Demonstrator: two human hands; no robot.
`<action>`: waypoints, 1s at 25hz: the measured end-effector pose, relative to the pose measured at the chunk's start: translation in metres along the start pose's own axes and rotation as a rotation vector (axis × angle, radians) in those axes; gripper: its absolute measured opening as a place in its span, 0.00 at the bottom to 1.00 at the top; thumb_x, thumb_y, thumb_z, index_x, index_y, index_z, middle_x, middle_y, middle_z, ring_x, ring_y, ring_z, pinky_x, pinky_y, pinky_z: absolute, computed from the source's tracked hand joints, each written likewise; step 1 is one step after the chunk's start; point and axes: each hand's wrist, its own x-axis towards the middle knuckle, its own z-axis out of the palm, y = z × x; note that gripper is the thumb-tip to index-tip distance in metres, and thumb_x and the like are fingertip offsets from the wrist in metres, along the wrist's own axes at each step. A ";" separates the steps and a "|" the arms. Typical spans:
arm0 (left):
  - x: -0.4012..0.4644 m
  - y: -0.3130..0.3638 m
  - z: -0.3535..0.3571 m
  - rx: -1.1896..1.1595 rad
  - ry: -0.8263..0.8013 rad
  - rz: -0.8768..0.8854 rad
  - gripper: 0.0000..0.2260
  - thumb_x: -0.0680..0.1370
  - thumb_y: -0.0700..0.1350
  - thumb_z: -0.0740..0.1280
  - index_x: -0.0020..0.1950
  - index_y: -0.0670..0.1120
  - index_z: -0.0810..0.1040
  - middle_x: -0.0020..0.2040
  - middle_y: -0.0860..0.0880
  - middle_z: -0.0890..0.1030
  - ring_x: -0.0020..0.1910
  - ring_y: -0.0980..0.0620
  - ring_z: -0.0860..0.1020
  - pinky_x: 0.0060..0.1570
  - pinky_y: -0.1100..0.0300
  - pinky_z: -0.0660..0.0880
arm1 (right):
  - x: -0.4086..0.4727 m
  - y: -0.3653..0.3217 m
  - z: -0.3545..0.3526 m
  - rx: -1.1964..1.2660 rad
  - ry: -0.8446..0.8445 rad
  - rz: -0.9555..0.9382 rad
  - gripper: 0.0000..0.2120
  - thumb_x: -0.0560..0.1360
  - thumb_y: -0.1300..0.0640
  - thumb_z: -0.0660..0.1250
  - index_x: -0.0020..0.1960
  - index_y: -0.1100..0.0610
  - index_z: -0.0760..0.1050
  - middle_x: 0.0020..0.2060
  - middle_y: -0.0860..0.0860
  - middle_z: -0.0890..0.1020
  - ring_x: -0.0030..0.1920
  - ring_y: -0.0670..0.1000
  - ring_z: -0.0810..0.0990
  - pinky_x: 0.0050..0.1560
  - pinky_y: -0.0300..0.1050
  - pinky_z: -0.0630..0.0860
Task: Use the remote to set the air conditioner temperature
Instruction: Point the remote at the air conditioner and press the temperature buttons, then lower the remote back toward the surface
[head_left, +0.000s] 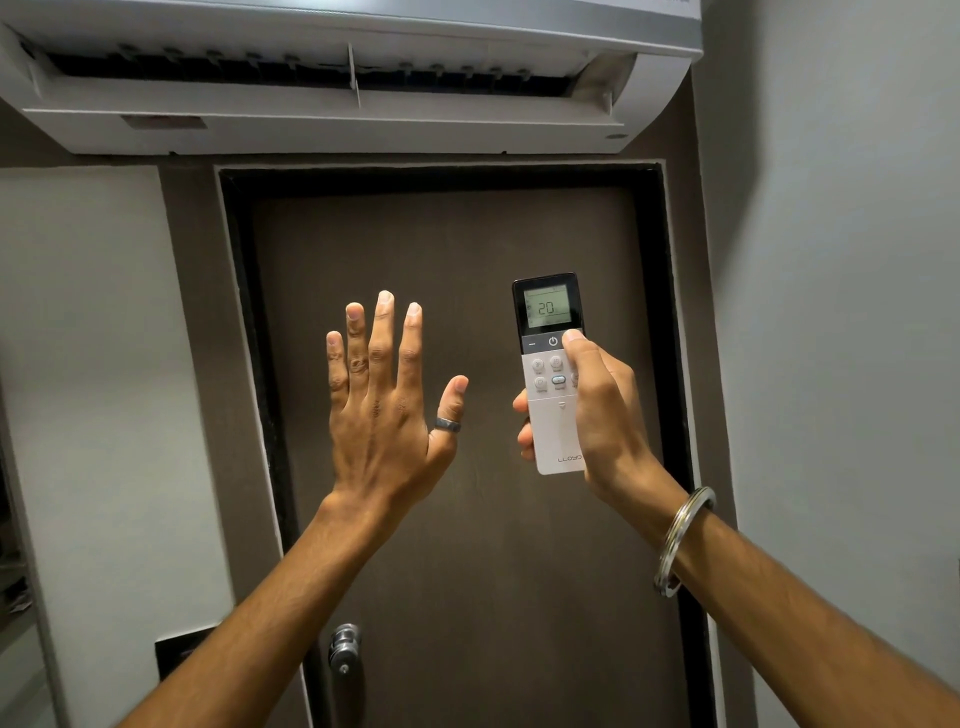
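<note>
Remote (552, 374) is held upright in the right hand (597, 410), in front of a dark door (467, 249) and below the air conditioner (332, 78). Its right edge and some right-side buttons are hidden behind the palm and thumb; the fingers wrap round the left edge, only their tips showing. The thumb tip lies on the dark button strip, right of the power symbol; which key is under it cannot be made out. The display reads 20; smaller icons on the screen are too fine to read. Lettering near the lower end is partly covered by the hand.

Left hand (384, 400) is open, fingers spread and pointing up, back toward the camera, holding nothing, well left of the remote and apart from it. A ring (448, 425) sits on its thumb. A bangle (680, 540) circles the right wrist.

The air conditioner is cut off at the top and left; its flap stands open over a dark slot. A knob (344, 647) shows low on the door.
</note>
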 end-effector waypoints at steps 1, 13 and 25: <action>-0.001 0.000 0.001 -0.001 -0.002 0.000 0.34 0.83 0.62 0.54 0.84 0.44 0.56 0.85 0.41 0.53 0.85 0.39 0.47 0.83 0.44 0.41 | 0.001 0.000 -0.001 0.000 0.003 0.005 0.21 0.86 0.45 0.56 0.49 0.58 0.79 0.35 0.61 0.85 0.24 0.55 0.82 0.27 0.46 0.81; -0.098 0.048 0.034 -0.094 -0.242 -0.040 0.36 0.83 0.63 0.52 0.85 0.45 0.50 0.86 0.42 0.48 0.85 0.40 0.44 0.83 0.43 0.40 | -0.062 0.078 -0.051 -0.414 0.097 0.093 0.27 0.69 0.43 0.76 0.56 0.48 0.61 0.42 0.43 0.83 0.35 0.42 0.86 0.31 0.36 0.80; -0.516 0.204 0.043 -0.486 -1.418 0.195 0.34 0.84 0.61 0.53 0.85 0.43 0.53 0.86 0.40 0.52 0.85 0.40 0.45 0.83 0.39 0.50 | -0.400 0.368 -0.291 -0.539 0.851 1.179 0.11 0.67 0.54 0.82 0.38 0.52 0.80 0.36 0.49 0.85 0.33 0.50 0.85 0.33 0.38 0.80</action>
